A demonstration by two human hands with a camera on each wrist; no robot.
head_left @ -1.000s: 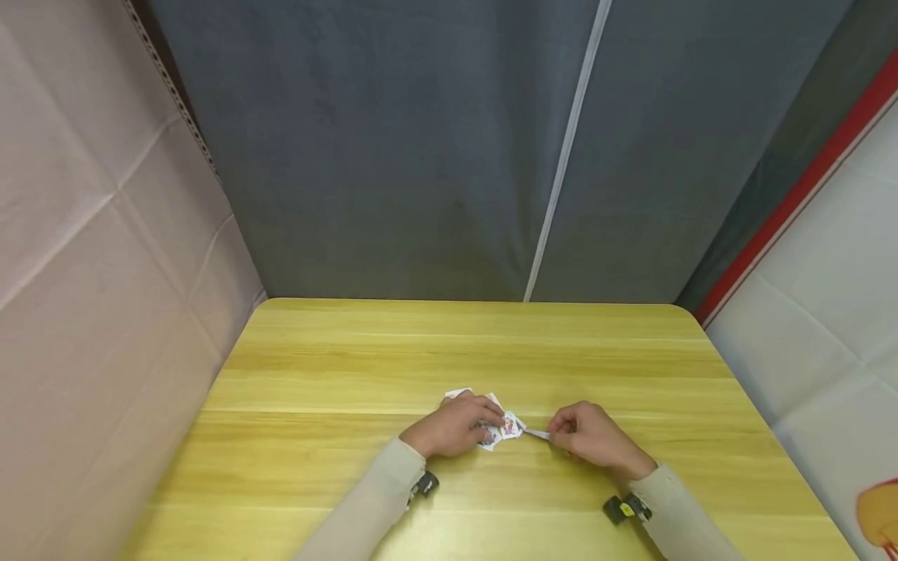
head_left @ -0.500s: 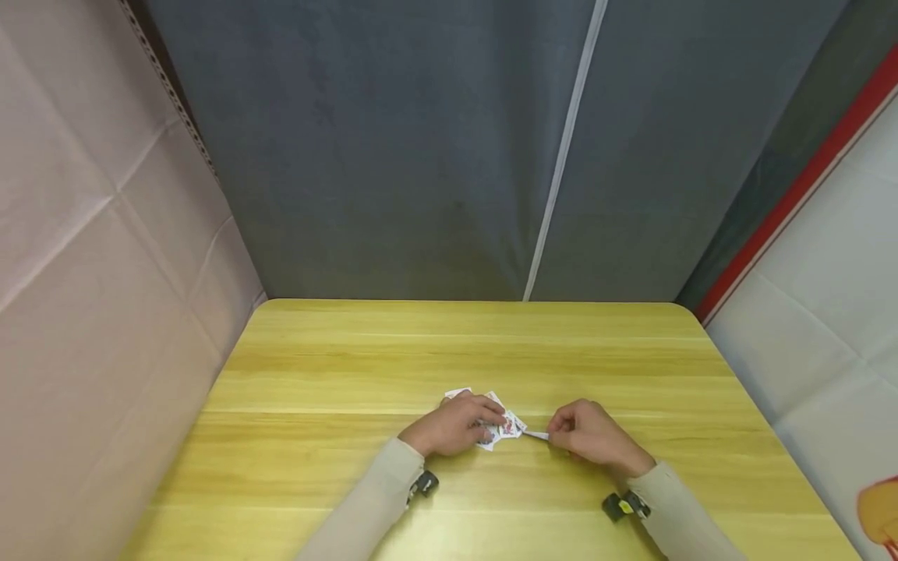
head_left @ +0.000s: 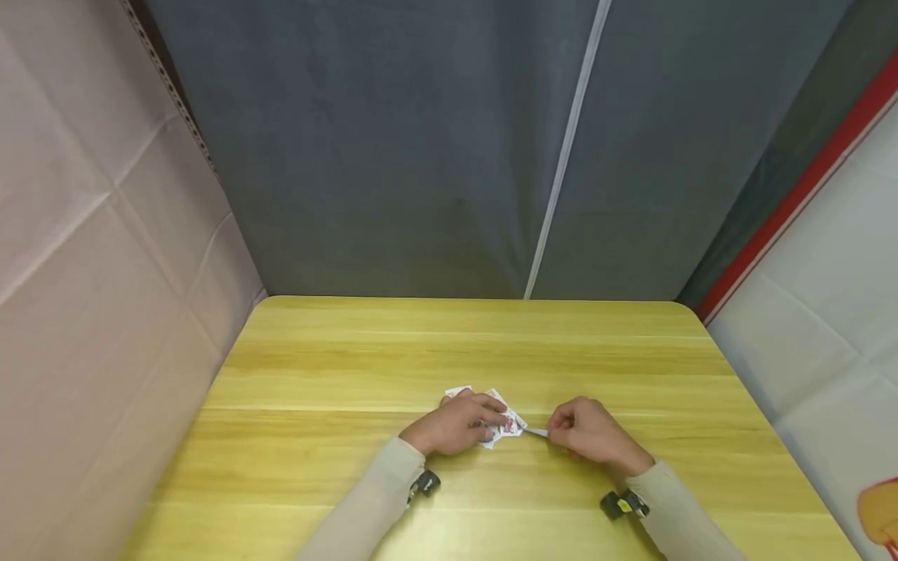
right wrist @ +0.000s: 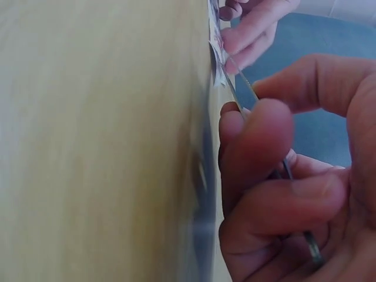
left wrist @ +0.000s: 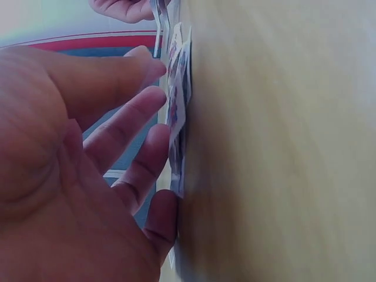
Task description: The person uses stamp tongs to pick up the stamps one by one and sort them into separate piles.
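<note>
Two hands at a small paper packet on the worktop.

Head view: the left hand [head_left: 454, 426] lies over a crumpled printed packet [head_left: 507, 425] on the yellow worktop [head_left: 351, 366], fingers laid flat across it. The right hand [head_left: 588, 432] sits just to the right, fingers curled, pinching a thin white strip [head_left: 536, 431] that runs from the packet's right edge to the fingertips. Left wrist view: the left hand's fingers [left wrist: 136, 116] are nearly straight, tips pressing the packet [left wrist: 177, 111] against the worktop [left wrist: 276, 147]; the other hand shows beyond the fingertips. Right wrist view: thumb and forefinger [right wrist: 258, 138] are closed on the strip [right wrist: 239, 82], which leads past the fingertips to the packet [right wrist: 217, 50] under the left hand's fingers [right wrist: 249, 26].
</note>
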